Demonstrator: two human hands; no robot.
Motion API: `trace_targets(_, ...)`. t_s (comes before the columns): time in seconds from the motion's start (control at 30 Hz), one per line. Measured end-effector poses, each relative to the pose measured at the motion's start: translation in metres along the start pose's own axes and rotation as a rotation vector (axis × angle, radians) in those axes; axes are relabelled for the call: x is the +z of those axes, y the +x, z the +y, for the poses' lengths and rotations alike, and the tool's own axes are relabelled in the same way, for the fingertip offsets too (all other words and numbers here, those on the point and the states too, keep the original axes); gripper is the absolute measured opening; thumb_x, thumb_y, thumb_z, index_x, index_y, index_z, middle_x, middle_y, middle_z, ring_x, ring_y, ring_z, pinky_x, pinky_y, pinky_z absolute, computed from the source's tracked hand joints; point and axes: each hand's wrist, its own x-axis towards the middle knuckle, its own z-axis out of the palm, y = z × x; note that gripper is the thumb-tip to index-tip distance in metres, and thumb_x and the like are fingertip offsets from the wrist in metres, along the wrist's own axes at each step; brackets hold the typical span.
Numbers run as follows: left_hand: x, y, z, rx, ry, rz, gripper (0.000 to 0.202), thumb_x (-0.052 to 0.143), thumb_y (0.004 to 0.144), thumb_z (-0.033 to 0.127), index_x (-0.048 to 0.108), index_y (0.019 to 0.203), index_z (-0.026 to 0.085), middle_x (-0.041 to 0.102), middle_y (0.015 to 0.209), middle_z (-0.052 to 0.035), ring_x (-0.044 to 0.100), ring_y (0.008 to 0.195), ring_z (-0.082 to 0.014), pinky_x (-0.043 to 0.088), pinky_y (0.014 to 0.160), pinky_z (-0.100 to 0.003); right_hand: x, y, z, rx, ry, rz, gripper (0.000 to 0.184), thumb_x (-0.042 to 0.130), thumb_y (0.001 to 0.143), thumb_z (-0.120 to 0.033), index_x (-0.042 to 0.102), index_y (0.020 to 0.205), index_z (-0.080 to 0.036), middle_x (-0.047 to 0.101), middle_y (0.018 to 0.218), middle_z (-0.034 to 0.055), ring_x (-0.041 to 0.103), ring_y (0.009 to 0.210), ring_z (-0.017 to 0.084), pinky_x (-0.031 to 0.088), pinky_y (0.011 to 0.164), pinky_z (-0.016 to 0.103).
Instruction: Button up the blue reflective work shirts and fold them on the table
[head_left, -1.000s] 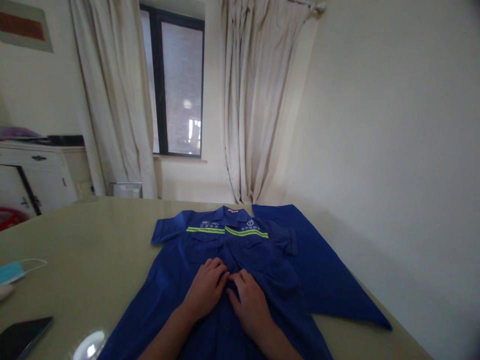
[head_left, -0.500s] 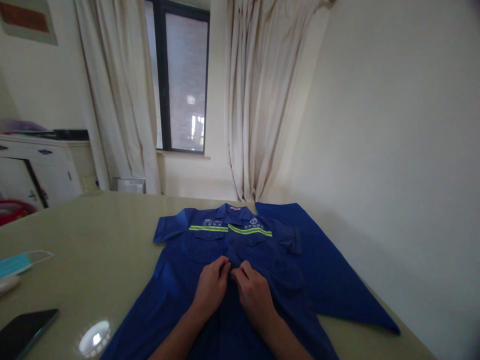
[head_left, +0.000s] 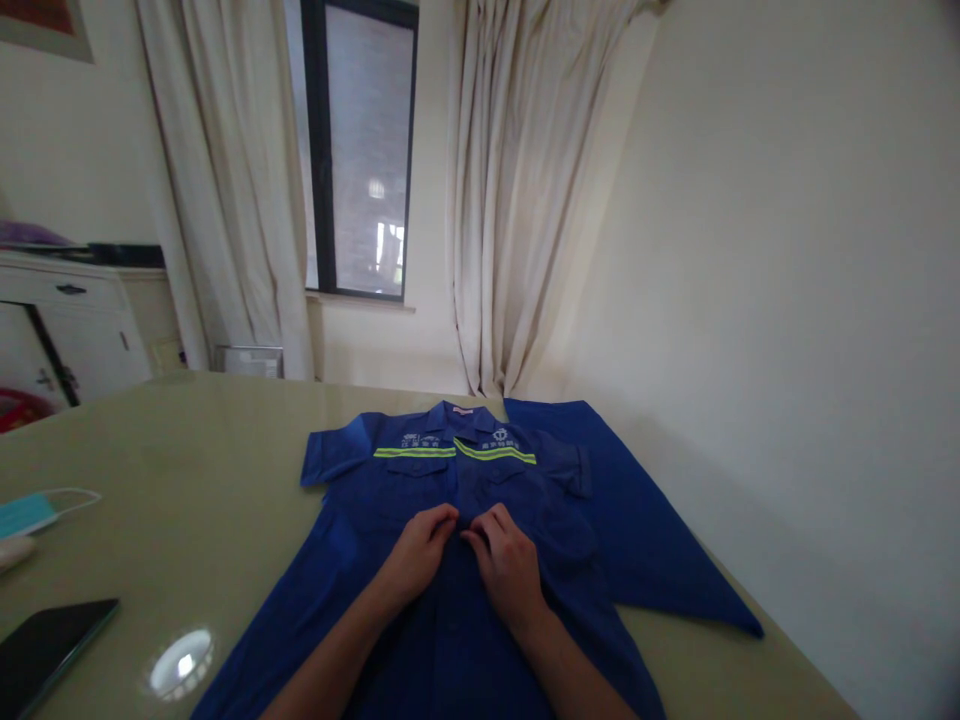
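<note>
- The table [head_left: 225,480] ran out of frame at the left and bottom.
- The blue shirt [head_left: 472,480] lay front up on it, its hem cut off by the lower edge.
- The left hand [head_left: 420,550] and right hand [head_left: 511,565], their fingers more bunched than a second earlier, pinched the shirt's front, fingertips nearly meeting; the exact bit of cloth between them was hidden.

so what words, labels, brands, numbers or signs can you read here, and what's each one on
None reads clearly enough to quote.
Blue shirt, chest at picture left: white lettering, too blurred.
Chest at picture right: round emblem with small characters beneath, too blurred.
Inside the collar: label, too small to read.
</note>
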Motion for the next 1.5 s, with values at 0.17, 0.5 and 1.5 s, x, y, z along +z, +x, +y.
trace_targets(0.17, 0.002, -0.002, -0.019, -0.076, 0.007, 0.047, 0.031, 0.049, 0.088, 0.024, 0.076, 0.104, 0.021, 0.078, 0.111, -0.0073, 0.067, 0.111, -0.0257, 0.048, 0.105, -0.043, 0.001, 0.002, 0.003, 0.034, 0.034, -0.015, 0.008, 0.066, 0.095, -0.023, 0.064, 0.087, -0.024, 0.065, 0.092, 0.0010, 0.066, 0.082, 0.018, 0.047, 0.073, 0.026)
trace_targets(0.5, 0.009, -0.008, 0.003, -0.026, 0.181, -0.032, 0.033, 0.049, 0.092, 0.021, 0.071, 0.117, 0.020, 0.076, 0.118, -0.0080, 0.071, 0.109, -0.0232, 0.054, 0.099, -0.035, 0.000, 0.006, 0.008, 0.088, 0.057, 0.019, 0.010, 0.061, 0.090, -0.015, 0.063, 0.088, -0.025, 0.065, 0.092, 0.0008, 0.066, 0.080, 0.018, 0.048, 0.070, 0.027)
trace_targets(1.5, -0.026, -0.029, 0.001, 0.203, 0.648, -0.063, 0.021, 0.053, 0.099, 0.030, 0.069, 0.087, 0.025, 0.068, 0.097, -0.0027, 0.060, 0.098, -0.0233, 0.042, 0.091, -0.039, 0.000, -0.021, -0.028, 0.001, -0.044, -0.225, 0.011, 0.068, 0.089, -0.018, 0.071, 0.093, -0.028, 0.071, 0.090, -0.0019, 0.069, 0.079, 0.017, 0.044, 0.066, 0.025)
